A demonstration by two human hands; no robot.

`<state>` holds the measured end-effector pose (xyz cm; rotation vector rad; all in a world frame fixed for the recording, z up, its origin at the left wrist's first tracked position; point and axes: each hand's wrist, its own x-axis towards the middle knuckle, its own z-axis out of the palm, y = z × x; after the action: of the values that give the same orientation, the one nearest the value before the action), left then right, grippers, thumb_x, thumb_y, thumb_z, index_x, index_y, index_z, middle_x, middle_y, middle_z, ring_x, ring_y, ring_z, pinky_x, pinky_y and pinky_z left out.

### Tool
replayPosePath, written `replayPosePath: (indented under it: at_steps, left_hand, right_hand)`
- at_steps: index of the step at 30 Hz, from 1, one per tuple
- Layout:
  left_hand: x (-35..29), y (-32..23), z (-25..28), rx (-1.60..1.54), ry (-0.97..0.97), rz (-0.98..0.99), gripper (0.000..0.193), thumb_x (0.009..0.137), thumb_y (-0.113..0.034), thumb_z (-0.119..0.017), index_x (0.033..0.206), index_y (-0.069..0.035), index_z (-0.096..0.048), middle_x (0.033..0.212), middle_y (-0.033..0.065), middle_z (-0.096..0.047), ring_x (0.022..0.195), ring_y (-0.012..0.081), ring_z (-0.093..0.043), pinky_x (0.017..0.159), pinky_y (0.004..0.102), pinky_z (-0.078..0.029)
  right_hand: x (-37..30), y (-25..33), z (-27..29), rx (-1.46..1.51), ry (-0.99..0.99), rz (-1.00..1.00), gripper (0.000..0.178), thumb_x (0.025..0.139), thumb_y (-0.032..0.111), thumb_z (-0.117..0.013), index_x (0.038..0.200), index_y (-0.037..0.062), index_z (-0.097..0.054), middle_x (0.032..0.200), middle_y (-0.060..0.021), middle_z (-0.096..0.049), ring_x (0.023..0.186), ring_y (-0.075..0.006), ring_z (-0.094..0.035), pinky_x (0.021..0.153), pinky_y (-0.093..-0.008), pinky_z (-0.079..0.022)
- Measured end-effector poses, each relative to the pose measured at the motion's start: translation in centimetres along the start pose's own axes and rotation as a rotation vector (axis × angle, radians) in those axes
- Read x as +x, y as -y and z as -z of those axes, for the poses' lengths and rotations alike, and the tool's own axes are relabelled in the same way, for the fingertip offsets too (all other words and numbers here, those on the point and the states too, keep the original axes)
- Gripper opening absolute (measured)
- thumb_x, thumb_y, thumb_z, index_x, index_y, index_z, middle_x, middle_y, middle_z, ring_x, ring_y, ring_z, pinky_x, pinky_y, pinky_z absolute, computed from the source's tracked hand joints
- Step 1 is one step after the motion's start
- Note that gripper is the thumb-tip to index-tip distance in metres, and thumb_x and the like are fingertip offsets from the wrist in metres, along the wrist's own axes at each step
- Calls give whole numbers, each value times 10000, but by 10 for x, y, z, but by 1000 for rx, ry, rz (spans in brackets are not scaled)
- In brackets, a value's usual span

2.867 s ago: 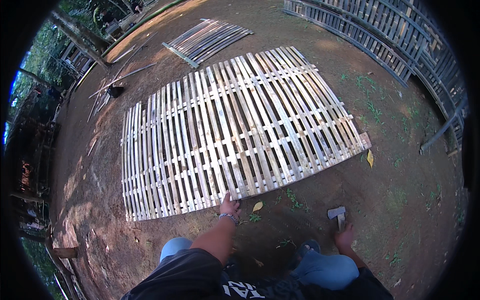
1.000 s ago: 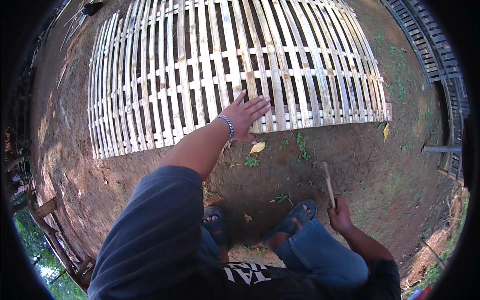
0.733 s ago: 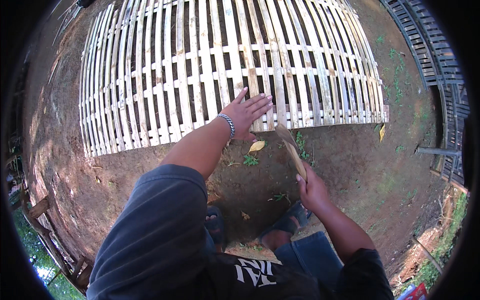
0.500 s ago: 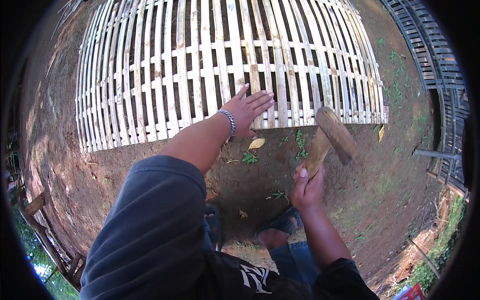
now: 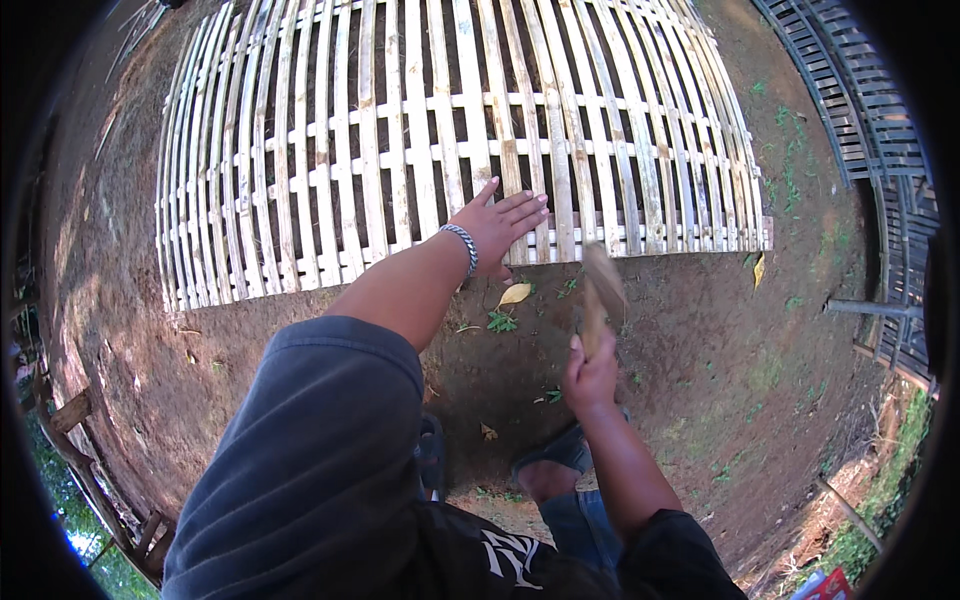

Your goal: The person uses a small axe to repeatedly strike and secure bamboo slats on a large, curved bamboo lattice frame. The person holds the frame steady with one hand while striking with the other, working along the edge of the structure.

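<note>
A panel of pale bamboo slats (image 5: pixel 467 60), crossed by several thin strips, lies in front of me. My left hand (image 5: pixel 495 228) rests on its near edge with fingers stretched out over the slats. The thumb points down past the edge. To the right, my right hand (image 5: pixel 592 380) is closed around the handle of a wooden mallet (image 5: pixel 606 285). The mallet is blurred by motion. Its head is close to the panel's near edge, right of my left hand; whether they touch, I cannot tell.
Brown soil surrounds the panel, with a yellow leaf (image 5: pixel 515 294) and small green plants (image 5: pixel 502 322) near its edge. At the right stands a dark slatted structure (image 5: pixel 850 90) with a projecting pole (image 5: pixel 868 308). My sandalled feet (image 5: pixel 552 465) are below.
My right hand has swung the mallet left, and its head is now turned more upright beside the panel's edge. My left hand stays at the same place on the slats.
</note>
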<state>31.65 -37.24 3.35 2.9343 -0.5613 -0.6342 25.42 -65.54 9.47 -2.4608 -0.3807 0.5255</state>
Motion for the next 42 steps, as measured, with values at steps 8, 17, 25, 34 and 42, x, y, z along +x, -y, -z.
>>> replayPosePath:
  at_steps: [8,17,25,34,42]
  left_hand:
    - [-4,2,6,-21,67,22,1157,797,-601,-773,1657,-144,-148,1737,1,-134,1585,178,-177,1282,566,-117]
    - [-1,4,8,-30,63,6,1114,801,-609,-760,1651,-171,-189,1738,-25,-127,1579,170,-193,1282,577,-118]
    - [6,27,10,13,-69,-157,931,875,-688,-630,1620,-235,-304,1709,-18,-237,1592,207,-154,1295,553,-28]
    - [20,43,-21,-73,-199,-203,525,1056,-374,-460,1572,-292,-408,1681,-51,-307,1580,188,-198,1303,537,-61]
    - [14,48,-23,-85,-252,-208,553,999,-282,-535,1546,-299,-451,1660,-49,-352,1569,197,-239,1302,544,-69]
  right_hand:
    - [6,34,10,45,-66,1,394,1021,259,-548,1329,22,-480,1023,-300,-699,969,-504,-677,837,-590,-523]
    - [17,5,9,-334,340,-272,382,1017,226,-555,1348,45,-494,1066,-298,-682,944,-506,-674,829,-589,-527]
    - [2,-14,29,-251,141,327,481,968,221,-615,1425,125,-500,1059,-176,-665,903,-400,-679,764,-514,-555]
    - [31,18,47,-439,267,571,558,912,181,-630,1452,141,-494,971,-123,-642,824,-341,-687,725,-478,-568]
    - [42,10,54,-537,396,294,552,936,136,-544,1481,155,-459,952,-126,-631,841,-354,-699,740,-484,-572]
